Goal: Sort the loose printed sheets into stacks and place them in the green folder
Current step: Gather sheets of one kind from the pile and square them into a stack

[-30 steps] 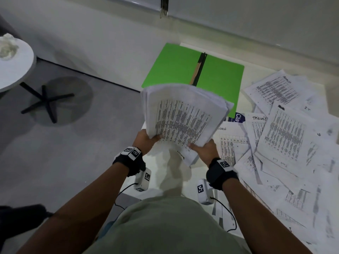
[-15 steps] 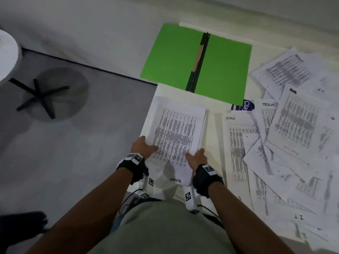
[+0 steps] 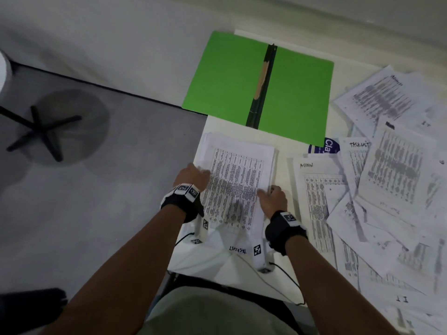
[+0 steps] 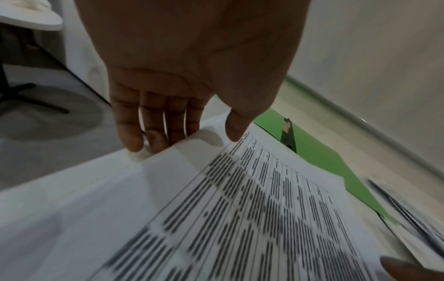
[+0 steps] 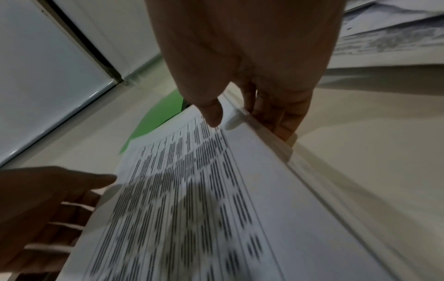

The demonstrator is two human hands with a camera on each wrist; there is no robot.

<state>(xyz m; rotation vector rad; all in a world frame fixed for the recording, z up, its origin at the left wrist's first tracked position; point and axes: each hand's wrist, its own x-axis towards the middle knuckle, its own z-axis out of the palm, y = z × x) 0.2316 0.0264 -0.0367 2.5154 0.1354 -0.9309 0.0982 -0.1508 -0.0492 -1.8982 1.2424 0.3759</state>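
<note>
A stack of printed sheets (image 3: 238, 187) lies flat on the white table (image 3: 283, 151), just in front of the open green folder (image 3: 297, 93). My left hand (image 3: 193, 174) grips the stack's left edge, thumb on top and fingers (image 4: 153, 140) against the edge. My right hand (image 3: 271, 198) grips the right edge, thumb on top and fingers (image 5: 281, 125) down the side. The wrist views show the stack (image 4: 240, 218) (image 5: 192, 209) and the folder (image 4: 319, 161) (image 5: 161, 112) beyond it. Many loose sheets (image 3: 394, 180) are strewn over the table's right half.
A sheet marked ADMIN (image 3: 316, 197) lies just right of the stack. A blue label (image 3: 325, 146) pokes out under the folder's near corner. The table's left edge runs beside my left hand, with grey floor and a black cross-shaped stand (image 3: 41, 126) beyond. A wall rises behind the folder.
The stack was held upright in the air a second ago. It has come down flat onto the table, and both hands have shifted to its side edges.
</note>
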